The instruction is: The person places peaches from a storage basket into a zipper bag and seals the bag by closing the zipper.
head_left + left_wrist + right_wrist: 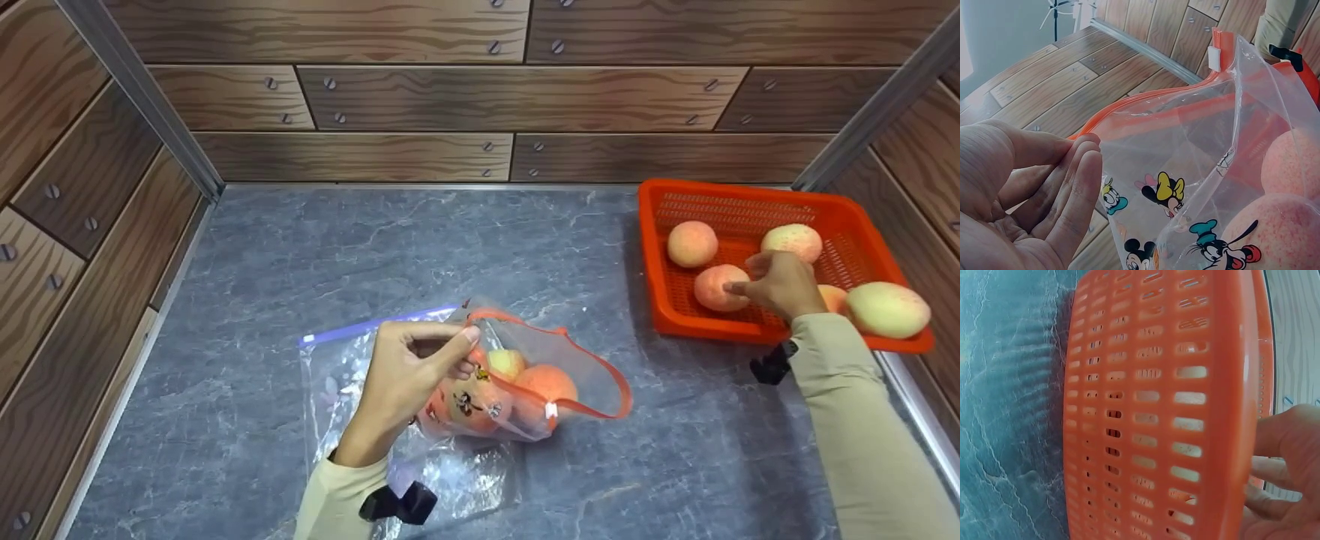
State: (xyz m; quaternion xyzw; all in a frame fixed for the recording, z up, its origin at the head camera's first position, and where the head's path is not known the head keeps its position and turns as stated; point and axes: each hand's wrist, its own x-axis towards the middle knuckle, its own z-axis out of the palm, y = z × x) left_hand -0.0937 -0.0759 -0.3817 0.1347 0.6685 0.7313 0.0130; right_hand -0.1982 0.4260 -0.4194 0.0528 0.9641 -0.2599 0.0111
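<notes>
My left hand (409, 371) pinches the orange-edged rim of a clear zipper bag (1145, 140) printed with cartoon characters. The bag's mouth gapes to the right, and several peaches (550, 390) lie inside it. My right hand (784, 285) reaches into the red plastic basket (664, 319). Its thumb touches the right side of a pink peach (716, 289), with the fingers stretched out behind. In the right wrist view, the basket wall (1145, 405) hides the fingertips. Other peaches in the basket include one pale yellow peach (889, 309) at the right end.
A second clear bag with a purple zipper edge (375, 326) lies flat under the left hand and the filled bag. The grey marbled tabletop (420, 240) is bounded by wood-patterned walls (517, 97) at the back and sides. The basket stands near the right wall.
</notes>
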